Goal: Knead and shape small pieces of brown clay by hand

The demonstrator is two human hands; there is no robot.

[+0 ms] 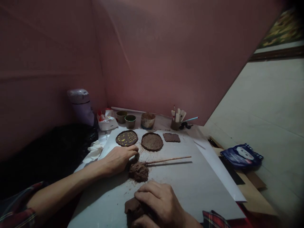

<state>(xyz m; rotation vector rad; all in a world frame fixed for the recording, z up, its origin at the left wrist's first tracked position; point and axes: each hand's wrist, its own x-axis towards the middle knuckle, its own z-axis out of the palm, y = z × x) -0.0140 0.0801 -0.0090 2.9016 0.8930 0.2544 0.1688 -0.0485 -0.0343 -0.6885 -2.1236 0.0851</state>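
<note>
My right hand (159, 202) is wrapped over a smooth block of brown clay (133, 206) near the front of the white board (180, 186). At the far left of a rough, crumbly brown clay lump (139, 173), my left hand (120, 158) has its fingers curled down around a small dark piece of clay (136, 157); its palm side is hidden. A thin wooden stick (169, 159) lies behind the lump, its left end against the clay. Farther back lie a round clay disc with yellow specks (126, 138), a plain rimmed disc (152, 142) and a small clay rectangle (171, 137).
Behind the board stand two small cups (122, 117), a smeared glass jar (148, 121) and a holder with several tools (176, 124). A purple bottle (82, 107) and black plastic bag (57, 148) are left. A blue pouch (242, 156) lies right.
</note>
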